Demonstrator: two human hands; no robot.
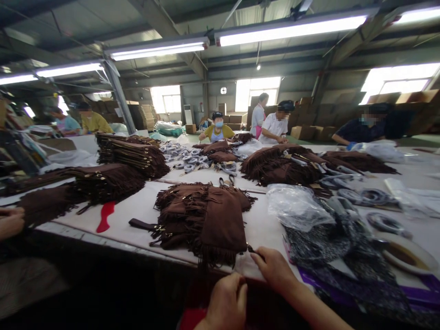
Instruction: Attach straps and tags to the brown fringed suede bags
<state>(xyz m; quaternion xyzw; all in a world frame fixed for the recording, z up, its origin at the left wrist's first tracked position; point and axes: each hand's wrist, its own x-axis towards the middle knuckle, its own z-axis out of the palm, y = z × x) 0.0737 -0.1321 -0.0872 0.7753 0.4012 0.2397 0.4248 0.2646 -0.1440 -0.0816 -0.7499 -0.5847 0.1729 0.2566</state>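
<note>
A brown fringed bag (225, 220) lies on top of a pile of similar bags at the table's front edge. My right hand (275, 270) is closed at the bag's lower right corner, pinching a short dark strap (252, 249). My left hand (227, 298) is closed in front of the table edge, just below the bag's fringe; what its fingers hold, if anything, is hidden. A dark wrist strap (142, 224) with gold-coloured metal fittings sticks out from the pile's left side.
Stacked brown bags (130, 156) stand on the left, near a red strip (105, 217). Clear plastic bags (297, 206), dark speckled fabric (316, 243) and a tape roll (405, 256) lie right. Another person's hand (10, 222) is at the left edge. Several people work across the table.
</note>
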